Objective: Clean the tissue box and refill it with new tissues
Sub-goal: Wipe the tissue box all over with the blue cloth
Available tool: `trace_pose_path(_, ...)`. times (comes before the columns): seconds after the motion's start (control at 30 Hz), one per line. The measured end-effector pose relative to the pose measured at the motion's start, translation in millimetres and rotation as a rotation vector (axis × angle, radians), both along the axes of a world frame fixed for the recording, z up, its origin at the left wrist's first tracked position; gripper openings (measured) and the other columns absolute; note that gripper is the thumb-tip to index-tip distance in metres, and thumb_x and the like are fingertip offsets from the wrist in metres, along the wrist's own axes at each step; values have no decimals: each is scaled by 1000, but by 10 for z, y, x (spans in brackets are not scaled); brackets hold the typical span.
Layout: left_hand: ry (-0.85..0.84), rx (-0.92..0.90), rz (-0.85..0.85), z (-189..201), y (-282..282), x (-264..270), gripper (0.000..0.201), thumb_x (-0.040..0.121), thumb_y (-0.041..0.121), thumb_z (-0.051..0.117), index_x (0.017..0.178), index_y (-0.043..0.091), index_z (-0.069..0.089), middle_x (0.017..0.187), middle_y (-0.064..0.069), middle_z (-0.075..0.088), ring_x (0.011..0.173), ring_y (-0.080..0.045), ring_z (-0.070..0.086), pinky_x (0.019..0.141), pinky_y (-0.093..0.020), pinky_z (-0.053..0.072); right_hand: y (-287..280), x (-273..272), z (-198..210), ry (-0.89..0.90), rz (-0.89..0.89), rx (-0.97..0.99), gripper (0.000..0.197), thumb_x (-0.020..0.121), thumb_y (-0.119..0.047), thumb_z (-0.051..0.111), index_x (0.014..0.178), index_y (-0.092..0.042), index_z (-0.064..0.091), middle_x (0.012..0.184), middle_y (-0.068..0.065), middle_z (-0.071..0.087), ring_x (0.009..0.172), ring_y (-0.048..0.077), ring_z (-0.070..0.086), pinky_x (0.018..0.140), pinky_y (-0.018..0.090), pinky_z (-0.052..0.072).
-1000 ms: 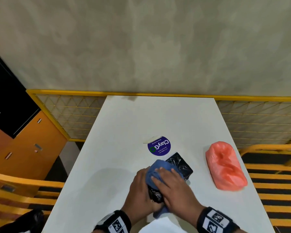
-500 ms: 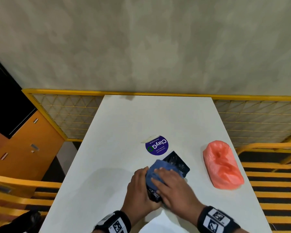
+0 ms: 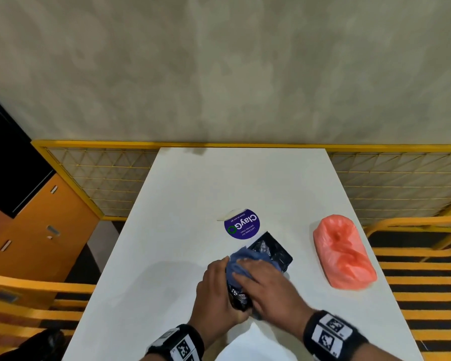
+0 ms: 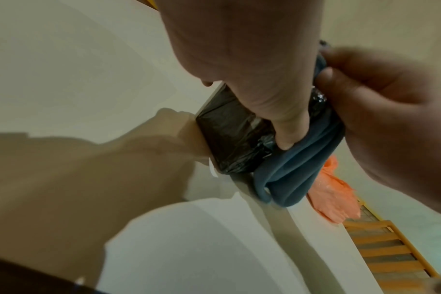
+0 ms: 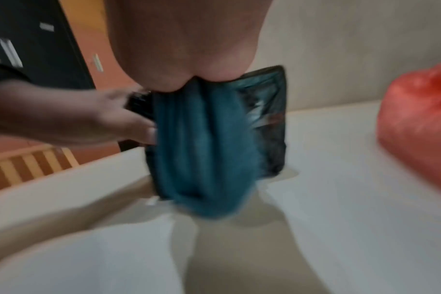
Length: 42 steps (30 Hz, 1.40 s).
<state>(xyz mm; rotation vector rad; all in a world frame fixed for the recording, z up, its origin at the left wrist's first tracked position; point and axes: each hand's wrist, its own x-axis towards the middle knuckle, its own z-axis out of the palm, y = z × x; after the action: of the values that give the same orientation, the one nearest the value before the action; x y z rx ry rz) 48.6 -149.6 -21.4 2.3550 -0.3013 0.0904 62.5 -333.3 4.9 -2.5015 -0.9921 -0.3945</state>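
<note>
Right hand (image 3: pixel 268 287) lies palm-down with fingers mostly straight, pressing a bunched blue cloth (image 3: pixel 248 261) onto the top of the black tissue box (image 3: pixel 274 250); in the left wrist view its thumb (image 4: pixel 345 79) curls in against the cloth edge, so fingers plus thumb look wrapped on the cloth. Left hand (image 3: pixel 216 295) grips the box's left side near the near end, thumb (image 4: pixel 287 127) down across the box face and touching the cloth; its other fingers are hidden behind the box, can't tell how they sit. The cloth drapes over the box's near end and hangs down to the white table (image 3: pixel 182 194). Box lies flat on the table, centre-front, angled with its far end toward the right. Just beyond it is a round purple sticker (image 3: pixel 242 224) on the tabletop. Pink plastic pack (image 3: pixel 344 254) sits to the right, well apart from the box. Yellow railing (image 3: pixel 94 145) runs behind the table. Right wrist view is blurred.
</note>
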Motion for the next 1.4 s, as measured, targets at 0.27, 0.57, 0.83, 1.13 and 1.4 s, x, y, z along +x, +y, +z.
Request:
trace_pose_path(0.27,13,100,6,1,-9,-19,115,53,65,80,147,20,31,133,1,47,122,-22,53,88,-40,54,-316,313,66,42,-301,105,47,78,-15,45,122,-13,61,127,17,61,112,32,59,96,42,50)
trace_pose_path(0.57,36,103,2,12,-4,-16,112,54,61,81,147,16,39,133,4,48,122,-20,55,89,-43,56,-220,127,-9,7,-79,-23,50,78,-15,55,128,-16,60,131,10,59,120,27,55,99,44,46)
trace_pose_path(0.83,7,93,10,33,-9,-17,111,52,63,79,144,22,33,129,5,49,118,-19,53,83,-41,57,-182,201,149,34,-144,52,48,71,-9,53,118,-12,63,124,15,62,109,32,60,94,39,50)
trace_pose_path(1.13,39,87,1,18,17,-24,114,52,64,79,146,18,34,131,2,49,119,-21,56,87,-41,57,-340,185,43,25,-104,-10,46,82,-15,48,127,-17,58,129,11,60,119,29,56,102,48,45)
trace_pose_path(1.4,273,280,-45,370,44,-19,137,54,88,63,161,22,9,155,7,22,146,-16,25,113,-39,33,-585,426,147,377,-420,344,32,100,-12,46,129,-12,59,129,5,56,118,12,49,102,10,25)
